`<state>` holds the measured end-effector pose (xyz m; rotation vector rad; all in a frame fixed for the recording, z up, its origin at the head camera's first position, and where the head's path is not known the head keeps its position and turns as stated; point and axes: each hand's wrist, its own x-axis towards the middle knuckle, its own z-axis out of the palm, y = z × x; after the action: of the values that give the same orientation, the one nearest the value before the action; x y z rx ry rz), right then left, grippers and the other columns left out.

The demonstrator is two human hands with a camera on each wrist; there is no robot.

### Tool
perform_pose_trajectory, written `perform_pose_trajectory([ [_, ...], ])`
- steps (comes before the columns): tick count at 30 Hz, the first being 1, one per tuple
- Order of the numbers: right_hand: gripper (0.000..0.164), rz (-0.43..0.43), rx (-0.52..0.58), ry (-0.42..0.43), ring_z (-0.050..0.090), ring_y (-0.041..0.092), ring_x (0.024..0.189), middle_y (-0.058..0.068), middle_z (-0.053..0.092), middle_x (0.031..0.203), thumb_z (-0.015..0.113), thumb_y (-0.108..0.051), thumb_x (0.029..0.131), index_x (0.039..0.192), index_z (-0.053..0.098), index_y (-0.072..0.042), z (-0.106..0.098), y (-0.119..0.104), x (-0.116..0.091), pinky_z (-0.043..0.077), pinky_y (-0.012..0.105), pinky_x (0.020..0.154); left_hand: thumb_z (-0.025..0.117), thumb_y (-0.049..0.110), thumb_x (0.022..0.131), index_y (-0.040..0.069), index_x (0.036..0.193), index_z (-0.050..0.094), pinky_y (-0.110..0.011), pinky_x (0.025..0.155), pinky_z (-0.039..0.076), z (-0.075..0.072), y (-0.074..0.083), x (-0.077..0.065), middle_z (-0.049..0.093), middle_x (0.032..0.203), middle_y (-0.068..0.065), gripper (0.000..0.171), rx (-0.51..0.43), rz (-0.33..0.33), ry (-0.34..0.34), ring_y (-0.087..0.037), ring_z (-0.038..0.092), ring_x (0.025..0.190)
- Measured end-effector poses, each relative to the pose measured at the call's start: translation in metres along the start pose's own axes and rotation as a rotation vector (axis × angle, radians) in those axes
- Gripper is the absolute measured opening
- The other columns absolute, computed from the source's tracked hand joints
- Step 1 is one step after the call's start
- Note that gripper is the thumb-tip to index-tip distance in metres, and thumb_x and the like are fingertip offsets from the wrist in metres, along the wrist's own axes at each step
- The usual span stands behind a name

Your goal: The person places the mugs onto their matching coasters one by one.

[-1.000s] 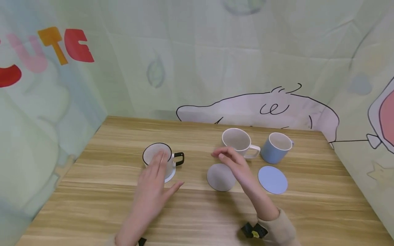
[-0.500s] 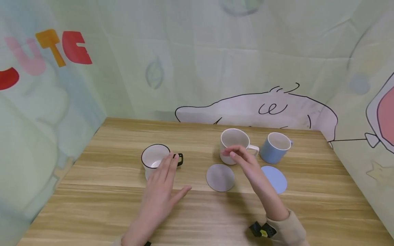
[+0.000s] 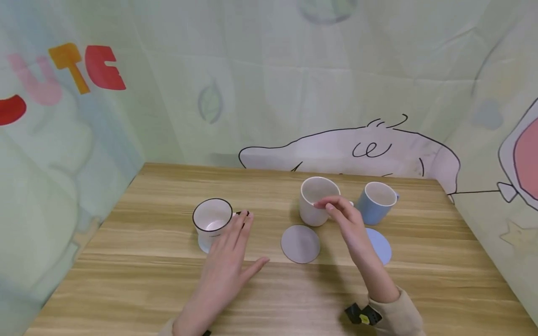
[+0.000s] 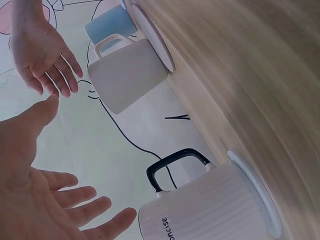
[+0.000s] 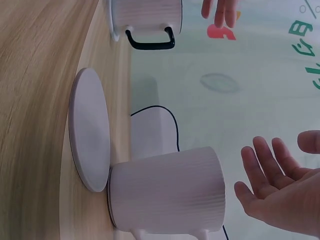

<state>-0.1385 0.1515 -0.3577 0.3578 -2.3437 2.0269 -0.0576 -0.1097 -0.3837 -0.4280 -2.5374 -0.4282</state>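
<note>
My left hand (image 3: 227,261) hovers with straight fingers and a spread thumb, overlapping the handle side of a white black-rimmed mug (image 3: 207,218). In the left wrist view the palm (image 4: 30,205) holds nothing, and the fingertips are close to that mug's rim. Under the mug lies a pale round coaster (image 4: 257,192). My right hand (image 3: 349,226), loosely bent, is in the air in front of a plain white mug (image 3: 311,210). The right wrist view shows its fingers (image 5: 270,170) apart from that mug's rim, with nothing in them. A grey round coaster (image 3: 300,245) lies before the plain mug.
A blue mug (image 3: 373,210) stands at the right, with a blue round coaster (image 3: 380,247) in front, partly behind my right forearm. All rests on a wood-grain table (image 3: 138,280). A printed cloth backdrop (image 3: 269,93) rises behind and at both sides.
My left hand has drifted right, from over the black-rimmed mug's mouth to its handle side. My right hand has also shifted right, uncovering more of the plain mug. The mugs stay in place.
</note>
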Motion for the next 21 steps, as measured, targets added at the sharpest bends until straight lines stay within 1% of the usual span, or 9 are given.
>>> perform_pose_trajectory([
  [2,0.029,0.003,0.001,0.013,0.059,0.002,0.107,-0.012,0.068,0.1,0.049,-0.019,0.1,0.115,0.058,0.004,-0.001,0.0,0.0,0.043,0.022,0.095,0.078,0.046,0.074,0.006,0.147,0.037,-0.051,0.101,0.045,0.001,0.001,0.001,0.041,0.151,-0.012,0.093,0.002,0.007,0.006,-0.033,0.044,0.135],
  [8,0.028,0.002,0.01,0.034,0.06,0.001,0.105,-0.015,0.067,0.099,0.047,-0.017,0.1,0.114,0.057,0.006,-0.004,0.002,0.001,0.041,0.017,0.096,0.077,0.046,0.075,0.005,0.147,0.037,-0.051,0.104,0.043,0.002,0.003,0.003,0.041,0.151,-0.013,0.092,-0.019,0.006,0.0,-0.033,0.043,0.136],
  [12,0.027,-0.008,0.031,0.062,0.06,0.0,0.105,-0.016,0.068,0.097,0.047,-0.014,0.1,0.113,0.057,0.008,-0.006,0.002,0.002,0.04,0.016,0.096,0.076,0.047,0.076,0.006,0.148,0.035,-0.05,0.104,0.043,0.003,0.006,0.005,0.04,0.152,-0.013,0.092,-0.028,-0.007,-0.026,-0.032,0.043,0.137],
  [14,0.026,-0.009,0.046,0.071,0.06,0.0,0.105,-0.016,0.068,0.096,0.047,-0.013,0.1,0.112,0.058,0.007,-0.008,0.003,0.003,0.04,0.016,0.097,0.075,0.047,0.077,0.006,0.148,0.034,-0.05,0.104,0.043,0.004,0.008,0.007,0.039,0.153,-0.012,0.092,-0.033,-0.019,-0.049,-0.032,0.043,0.137],
  [18,0.025,-0.004,0.062,0.083,0.061,0.0,0.104,-0.017,0.069,0.096,0.047,-0.014,0.1,0.111,0.058,0.005,-0.013,0.005,0.004,0.038,0.017,0.099,0.073,0.048,0.079,0.007,0.149,0.033,-0.052,0.105,0.042,0.007,0.01,0.009,0.04,0.152,-0.013,0.091,-0.051,-0.036,-0.087,-0.033,0.043,0.137],
  [21,0.027,-0.002,0.053,0.082,0.06,0.0,0.105,-0.017,0.069,0.096,0.046,-0.017,0.101,0.112,0.057,0.005,-0.016,0.006,0.004,0.037,0.017,0.099,0.074,0.047,0.079,0.007,0.149,0.034,-0.053,0.105,0.042,0.01,0.01,0.011,0.04,0.152,-0.013,0.09,-0.07,-0.039,-0.095,-0.033,0.043,0.137],
])
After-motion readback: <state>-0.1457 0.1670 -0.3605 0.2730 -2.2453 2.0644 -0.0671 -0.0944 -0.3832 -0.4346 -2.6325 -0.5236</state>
